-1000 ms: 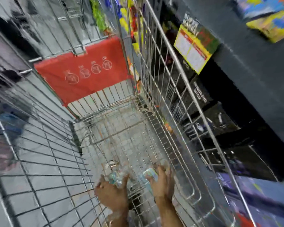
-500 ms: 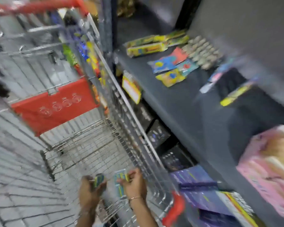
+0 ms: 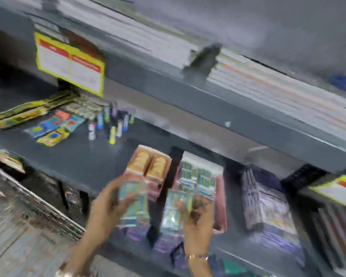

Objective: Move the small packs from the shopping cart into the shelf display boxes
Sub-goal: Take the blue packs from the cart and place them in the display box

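Both hands' fingers clamped on blue packs (image 3: 135, 204) above pink box (image 3: 148, 166), print unreadable

hands: 2 — left hand (image 3: 106, 208), right hand (image 3: 198, 218)
pink display boxes (image 3: 148, 166): 2
yellow shelf tags (image 3: 70, 64): 2

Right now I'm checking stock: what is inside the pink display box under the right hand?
The pink display box holds rows of blue-green small packs. The right hand, gripping more packs, covers its near end.

glossy plastic-wrapped packs (image 3: 173, 208), matt grey shelf (image 3: 78, 158), paper label (image 3: 70, 63)
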Action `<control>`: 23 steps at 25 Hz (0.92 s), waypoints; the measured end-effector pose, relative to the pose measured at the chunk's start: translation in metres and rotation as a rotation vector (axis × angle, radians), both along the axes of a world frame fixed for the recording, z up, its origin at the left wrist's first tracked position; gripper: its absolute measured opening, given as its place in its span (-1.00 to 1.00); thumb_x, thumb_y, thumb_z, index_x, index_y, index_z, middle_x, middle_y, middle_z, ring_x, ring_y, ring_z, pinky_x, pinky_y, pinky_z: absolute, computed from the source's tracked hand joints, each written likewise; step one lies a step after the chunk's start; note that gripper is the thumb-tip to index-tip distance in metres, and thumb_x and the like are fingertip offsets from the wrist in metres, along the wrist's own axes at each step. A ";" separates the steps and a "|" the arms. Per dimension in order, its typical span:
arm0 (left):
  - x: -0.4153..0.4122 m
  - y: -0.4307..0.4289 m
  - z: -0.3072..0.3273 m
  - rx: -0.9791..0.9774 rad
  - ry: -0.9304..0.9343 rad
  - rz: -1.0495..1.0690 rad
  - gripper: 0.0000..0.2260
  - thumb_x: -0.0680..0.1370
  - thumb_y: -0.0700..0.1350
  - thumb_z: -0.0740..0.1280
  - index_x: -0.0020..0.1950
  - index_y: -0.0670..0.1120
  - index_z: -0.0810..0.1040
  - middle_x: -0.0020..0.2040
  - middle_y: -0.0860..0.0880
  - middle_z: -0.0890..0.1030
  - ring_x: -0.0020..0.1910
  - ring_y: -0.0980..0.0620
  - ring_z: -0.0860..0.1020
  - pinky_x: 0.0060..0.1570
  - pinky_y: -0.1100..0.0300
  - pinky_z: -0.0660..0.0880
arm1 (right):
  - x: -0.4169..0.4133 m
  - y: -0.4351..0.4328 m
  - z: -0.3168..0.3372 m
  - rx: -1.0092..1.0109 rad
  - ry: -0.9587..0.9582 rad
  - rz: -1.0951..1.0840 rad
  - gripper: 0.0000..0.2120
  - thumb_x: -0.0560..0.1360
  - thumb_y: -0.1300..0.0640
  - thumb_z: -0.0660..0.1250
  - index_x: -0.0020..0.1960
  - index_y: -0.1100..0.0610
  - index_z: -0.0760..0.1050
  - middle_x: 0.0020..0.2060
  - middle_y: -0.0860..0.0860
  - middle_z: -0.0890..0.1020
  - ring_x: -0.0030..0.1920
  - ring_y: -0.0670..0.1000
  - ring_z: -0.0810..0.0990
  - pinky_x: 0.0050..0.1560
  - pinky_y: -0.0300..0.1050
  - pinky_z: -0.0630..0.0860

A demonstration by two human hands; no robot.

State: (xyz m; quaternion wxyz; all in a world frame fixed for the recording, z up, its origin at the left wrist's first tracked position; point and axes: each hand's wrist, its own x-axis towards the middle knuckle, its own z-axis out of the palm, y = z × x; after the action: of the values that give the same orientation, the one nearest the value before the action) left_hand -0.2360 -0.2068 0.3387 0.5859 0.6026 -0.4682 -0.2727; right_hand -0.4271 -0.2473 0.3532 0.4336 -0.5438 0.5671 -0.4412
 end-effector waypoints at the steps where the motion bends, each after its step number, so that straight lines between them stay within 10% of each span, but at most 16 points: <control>1: -0.027 -0.018 0.001 0.019 -0.047 -0.116 -0.70 0.35 0.10 0.42 0.04 0.08 0.52 -0.25 0.43 0.56 -0.29 0.41 0.49 -0.27 0.56 0.35 | -0.024 -0.014 -0.001 -0.038 0.079 -0.070 -0.69 0.40 0.08 0.39 0.00 -0.12 0.30 -0.17 -0.15 0.55 -0.21 -0.31 0.52 -0.17 -0.46 0.46; 4: -0.095 -0.067 -0.009 0.054 -0.165 -0.199 -0.70 0.41 -0.05 0.42 0.10 -0.11 0.57 -0.02 0.02 0.64 -0.04 0.11 0.59 -0.06 0.30 0.42 | -0.053 -0.044 -0.010 -0.186 0.285 -0.290 -0.73 0.42 -0.06 0.31 0.00 0.10 0.44 -0.18 0.18 0.56 -0.11 0.16 0.54 -0.14 -0.05 0.40; 7: -0.124 -0.100 -0.027 0.209 -0.334 -0.166 -0.71 0.50 -0.15 0.32 0.22 -0.12 0.49 0.19 -0.20 0.49 0.12 -0.17 0.51 0.13 0.10 0.41 | -0.061 -0.062 -0.021 -0.102 0.437 -0.362 -0.81 0.46 0.22 0.31 -0.03 0.36 0.49 -0.13 0.39 0.50 -0.09 0.35 0.51 -0.12 0.05 0.39; 12: -0.133 -0.106 -0.034 0.160 -1.018 -0.131 -0.60 0.45 -0.11 0.34 0.27 -0.10 0.43 0.37 -0.16 0.41 0.32 -0.15 0.40 0.25 -0.03 0.41 | -0.067 -0.048 -0.033 -0.229 0.828 -0.127 -0.34 0.55 -0.17 -0.20 0.11 0.23 0.51 0.15 0.26 0.56 0.15 0.30 0.51 0.15 0.04 0.45; 17: -0.124 -0.081 -0.043 0.187 -1.175 -0.260 -0.53 0.50 0.04 -0.03 0.36 -0.04 0.33 0.37 -0.05 0.43 0.37 -0.02 0.34 0.34 0.03 0.12 | -0.072 -0.025 -0.053 -0.202 1.042 0.075 -0.27 0.51 -0.25 -0.32 0.28 0.15 0.39 0.30 0.07 0.47 0.34 0.06 0.39 0.33 -0.14 0.04; 23: -0.123 -0.092 -0.031 0.359 -1.262 -0.412 -0.51 0.59 0.04 -0.06 0.48 -0.02 -0.11 0.53 -0.03 -0.09 0.50 0.00 -0.11 0.47 0.02 -0.16 | -0.073 -0.030 -0.057 -0.222 1.094 0.114 -0.08 0.35 -0.39 -0.48 0.40 0.13 0.19 0.42 0.05 0.28 0.44 0.05 0.19 0.41 -0.15 -0.14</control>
State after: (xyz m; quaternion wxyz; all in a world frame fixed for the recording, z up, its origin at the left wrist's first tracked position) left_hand -0.3590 -0.2987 0.3072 0.0283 0.6326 -0.7725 -0.0484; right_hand -0.4997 -0.2775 0.2963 0.0393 -0.7656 0.6293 -0.1279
